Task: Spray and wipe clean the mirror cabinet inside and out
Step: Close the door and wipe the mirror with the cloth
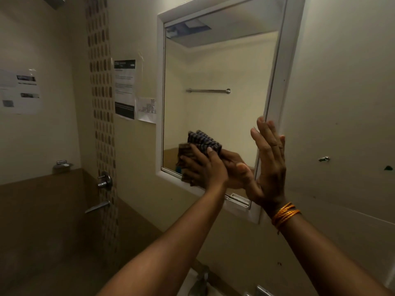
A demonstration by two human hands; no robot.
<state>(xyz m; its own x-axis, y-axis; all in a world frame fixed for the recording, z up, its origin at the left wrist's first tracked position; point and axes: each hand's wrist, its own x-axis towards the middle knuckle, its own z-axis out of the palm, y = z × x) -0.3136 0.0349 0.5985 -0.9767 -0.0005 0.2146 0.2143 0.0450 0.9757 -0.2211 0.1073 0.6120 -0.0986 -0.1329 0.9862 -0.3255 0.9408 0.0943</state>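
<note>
One mirror cabinet [275, 97] hangs on the pale wall, its long axis upright, its white-framed door facing the person and tilted slightly in the wide view. The left hand [203, 167] presses one checked cloth [203, 142] against the lower left part of the glass, fingers curled over the bunched fabric; the cloth's reflection sits just behind it. The right hand [268, 165] lies flat against the door's right edge near the lower corner, fingers straight and together, pointing up, thumb spread toward the glass. An orange thread band [284, 214] wraps the right wrist in several turns. The mirror reflects one towel bar [208, 90], lying level. To the left of the cabinet two paper notices [125, 88] are stuck to the wall, and another sheet [19, 90] hangs on the far left wall. A strip of brown mosaic tiles [102, 103] runs vertically between them. Below it sit two metal fittings, a round valve [104, 180] and a lever [98, 207]. A tap [202, 280] shows dimly at the bottom edge.
</note>
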